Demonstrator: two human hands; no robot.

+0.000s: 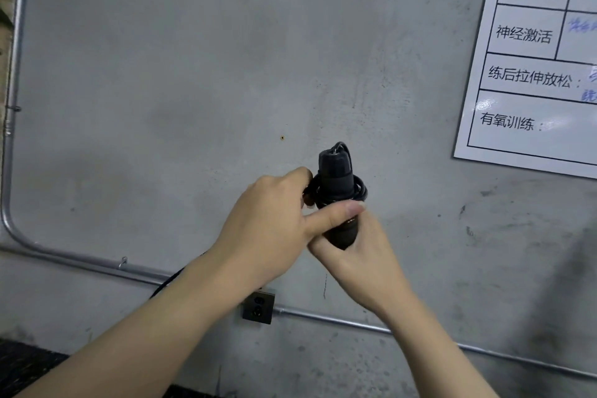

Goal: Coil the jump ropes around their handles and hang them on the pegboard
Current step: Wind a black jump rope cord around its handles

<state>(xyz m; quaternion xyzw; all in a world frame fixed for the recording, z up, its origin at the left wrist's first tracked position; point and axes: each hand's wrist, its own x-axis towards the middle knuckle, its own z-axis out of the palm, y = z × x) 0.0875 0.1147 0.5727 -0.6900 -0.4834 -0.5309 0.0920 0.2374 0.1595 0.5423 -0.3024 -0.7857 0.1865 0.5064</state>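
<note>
A bare grey concrete wall (161, 74) fills most of the view, mottled with darker stains and scuffs. A small round hole with a yellowish rim (282, 138) sits near its middle. A thin silver metal conduit pipe (13, 74) runs down the left edge, bends at the lower left and continues rightward along the wall, held by small clips. It meets a dark square electrical outlet (258, 307) low on the wall. At the upper right hangs a glossy white chart with black grid lines and printed Chinese characters (529, 74), with faint blue handwriting in its right-hand cells. A dark speckled floor strip (29, 365) shows at the bottom left.
</note>
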